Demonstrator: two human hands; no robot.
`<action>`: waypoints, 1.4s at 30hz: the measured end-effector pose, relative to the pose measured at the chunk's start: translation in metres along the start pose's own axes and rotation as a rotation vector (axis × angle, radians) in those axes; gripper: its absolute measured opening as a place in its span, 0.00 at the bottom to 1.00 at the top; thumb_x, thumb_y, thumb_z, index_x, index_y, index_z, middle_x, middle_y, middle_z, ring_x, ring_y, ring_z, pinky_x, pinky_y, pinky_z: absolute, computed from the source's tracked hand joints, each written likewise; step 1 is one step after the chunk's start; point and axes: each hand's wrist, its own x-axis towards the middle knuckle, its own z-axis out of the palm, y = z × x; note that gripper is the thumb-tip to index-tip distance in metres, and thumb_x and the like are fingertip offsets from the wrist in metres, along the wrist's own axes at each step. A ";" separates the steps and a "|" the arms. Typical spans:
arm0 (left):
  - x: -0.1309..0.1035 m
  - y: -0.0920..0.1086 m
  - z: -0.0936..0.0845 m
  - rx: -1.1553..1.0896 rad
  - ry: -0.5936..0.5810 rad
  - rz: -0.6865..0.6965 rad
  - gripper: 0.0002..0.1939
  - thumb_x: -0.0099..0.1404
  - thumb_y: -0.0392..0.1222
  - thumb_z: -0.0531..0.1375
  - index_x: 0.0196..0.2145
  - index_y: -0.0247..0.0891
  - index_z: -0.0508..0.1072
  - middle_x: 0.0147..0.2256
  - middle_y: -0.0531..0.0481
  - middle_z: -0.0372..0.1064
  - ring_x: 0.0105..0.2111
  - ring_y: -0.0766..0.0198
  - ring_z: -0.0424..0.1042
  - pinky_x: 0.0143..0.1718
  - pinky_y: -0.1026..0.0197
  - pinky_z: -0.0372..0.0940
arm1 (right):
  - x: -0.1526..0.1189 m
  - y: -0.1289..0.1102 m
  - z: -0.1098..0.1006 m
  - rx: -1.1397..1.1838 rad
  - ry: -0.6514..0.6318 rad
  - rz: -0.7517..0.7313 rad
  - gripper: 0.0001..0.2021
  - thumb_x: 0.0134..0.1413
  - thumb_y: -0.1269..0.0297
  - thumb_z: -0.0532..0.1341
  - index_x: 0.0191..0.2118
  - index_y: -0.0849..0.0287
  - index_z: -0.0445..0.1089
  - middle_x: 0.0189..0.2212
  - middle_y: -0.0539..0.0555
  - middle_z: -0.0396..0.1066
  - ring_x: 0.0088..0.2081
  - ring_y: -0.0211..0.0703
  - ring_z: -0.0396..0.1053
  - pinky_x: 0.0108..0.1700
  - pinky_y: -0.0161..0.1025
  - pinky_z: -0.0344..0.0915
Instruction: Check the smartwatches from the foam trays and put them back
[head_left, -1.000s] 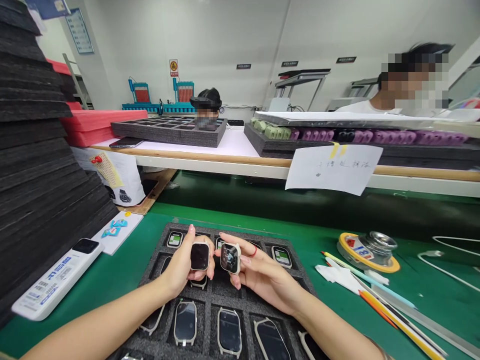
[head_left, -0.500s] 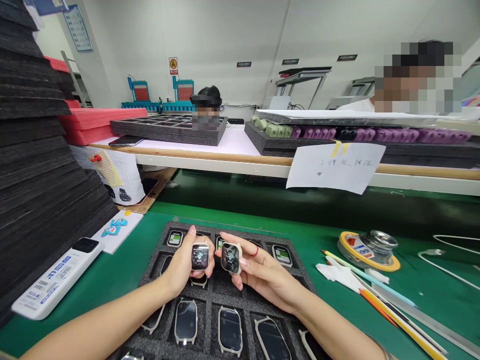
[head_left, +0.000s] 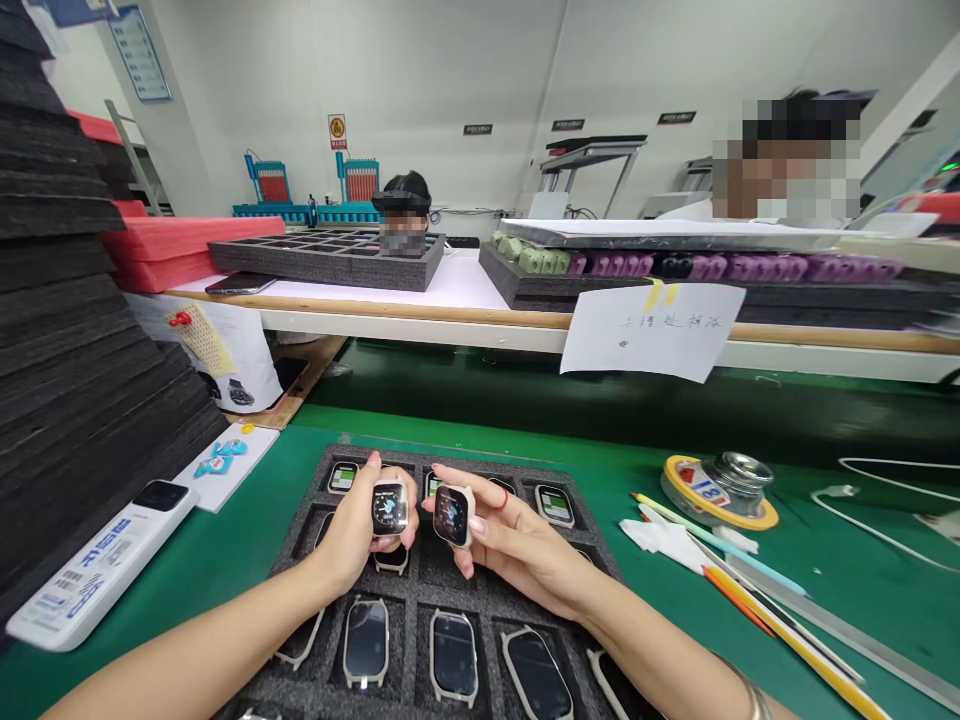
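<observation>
My left hand (head_left: 358, 530) is closed round a light-framed smartwatch (head_left: 390, 508), whose lit screen shows a dial and faces the camera. Just to its right, my right hand (head_left: 525, 545) grips a second smartwatch (head_left: 453, 516) between thumb and fingers, its screen lit as well and a little tilted. The two watches are apart, side by side. Beneath both hands lies a dark foam tray (head_left: 405, 650) with square compartments. Several watches rest in it; a front one (head_left: 453, 655) has a dark screen, and one at the back right (head_left: 554, 505) shows green and white.
A white boxy device (head_left: 97, 570) and a stack of black foam (head_left: 67, 350) stand left. Right are a tape roll (head_left: 679, 480), pens (head_left: 787, 630) and a white cable (head_left: 885, 530). A shelf (head_left: 420, 318) with trays crosses behind; two people are beyond it.
The whole view has shifted slightly, so most things sit a little further left. Both hands still hold their watches; the watch in my right hand has turned slightly toward the camera.
</observation>
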 end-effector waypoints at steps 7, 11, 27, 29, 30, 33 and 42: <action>0.001 0.000 0.000 0.007 0.001 0.031 0.27 0.69 0.57 0.42 0.22 0.37 0.65 0.12 0.53 0.61 0.12 0.74 0.45 0.16 0.68 0.40 | 0.000 0.000 0.001 -0.018 -0.028 -0.011 0.21 0.55 0.59 0.67 0.55 0.45 0.71 0.44 0.53 0.73 0.30 0.32 0.67 0.36 0.36 0.65; 0.001 0.000 0.000 -0.005 -0.009 0.015 0.26 0.69 0.56 0.42 0.24 0.37 0.65 0.13 0.53 0.62 0.12 0.73 0.45 0.15 0.68 0.39 | 0.001 -0.001 0.001 -0.015 -0.037 0.005 0.22 0.55 0.59 0.68 0.56 0.45 0.70 0.44 0.53 0.73 0.30 0.33 0.67 0.36 0.36 0.65; 0.001 -0.001 0.000 -0.009 -0.020 0.021 0.27 0.69 0.56 0.42 0.23 0.36 0.65 0.13 0.52 0.62 0.12 0.74 0.45 0.15 0.69 0.40 | 0.000 0.000 0.001 -0.032 -0.048 -0.003 0.21 0.56 0.60 0.67 0.56 0.43 0.70 0.45 0.52 0.71 0.32 0.33 0.67 0.37 0.37 0.65; 0.001 -0.001 0.000 -0.010 -0.022 0.015 0.26 0.68 0.56 0.43 0.24 0.36 0.66 0.13 0.52 0.63 0.12 0.74 0.45 0.15 0.69 0.39 | 0.000 0.001 0.000 -0.026 -0.050 -0.004 0.22 0.55 0.60 0.68 0.56 0.43 0.70 0.44 0.52 0.71 0.32 0.33 0.67 0.37 0.37 0.64; 0.001 -0.002 -0.001 -0.008 -0.021 0.014 0.26 0.68 0.56 0.43 0.24 0.36 0.66 0.13 0.52 0.63 0.12 0.74 0.45 0.15 0.69 0.39 | 0.000 0.002 0.000 -0.024 -0.055 -0.005 0.23 0.55 0.60 0.68 0.56 0.42 0.70 0.44 0.52 0.71 0.31 0.33 0.67 0.37 0.37 0.64; 0.001 -0.002 -0.002 0.002 -0.022 0.015 0.26 0.68 0.56 0.43 0.23 0.36 0.65 0.13 0.52 0.62 0.12 0.74 0.46 0.15 0.69 0.39 | 0.000 0.003 -0.002 -0.028 -0.073 -0.004 0.22 0.55 0.61 0.68 0.56 0.42 0.70 0.44 0.52 0.70 0.31 0.33 0.67 0.37 0.37 0.64; 0.002 -0.001 -0.002 0.022 -0.009 0.011 0.26 0.67 0.58 0.44 0.23 0.37 0.65 0.13 0.53 0.62 0.12 0.73 0.46 0.15 0.68 0.40 | 0.000 0.003 -0.001 -0.031 -0.040 0.003 0.23 0.55 0.61 0.68 0.57 0.45 0.69 0.46 0.54 0.72 0.31 0.34 0.68 0.36 0.38 0.64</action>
